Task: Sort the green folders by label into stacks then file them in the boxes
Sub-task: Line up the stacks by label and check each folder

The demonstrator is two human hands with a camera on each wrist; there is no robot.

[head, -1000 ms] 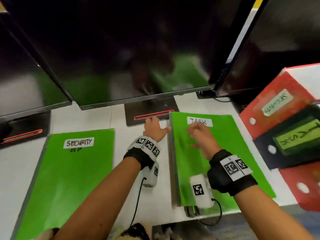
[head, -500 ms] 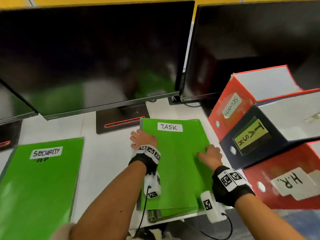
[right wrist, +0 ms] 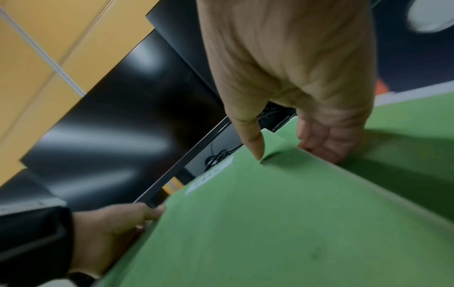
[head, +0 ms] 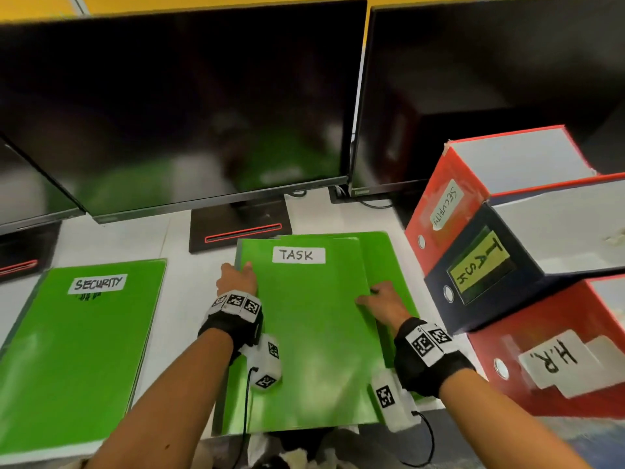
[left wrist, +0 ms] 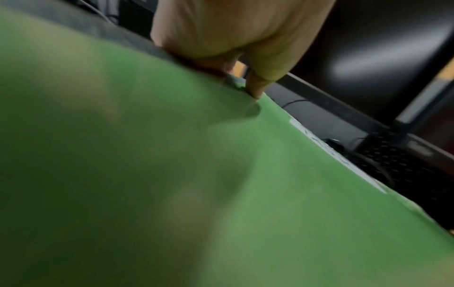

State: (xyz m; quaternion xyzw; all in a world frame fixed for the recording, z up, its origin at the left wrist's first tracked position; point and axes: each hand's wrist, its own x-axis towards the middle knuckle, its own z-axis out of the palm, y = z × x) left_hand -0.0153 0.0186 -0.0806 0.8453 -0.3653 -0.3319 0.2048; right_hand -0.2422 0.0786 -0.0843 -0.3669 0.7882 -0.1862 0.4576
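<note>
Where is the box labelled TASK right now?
In the head view, the dark TASK box sits at the right, between the red SECURITY box and the red H.R. box.

On the desk, the SECURITY folder lies left of the TASK folder stack, both before the monitors, with the SECURITY box, TASK box and H.R. box side by side at right.
</note>
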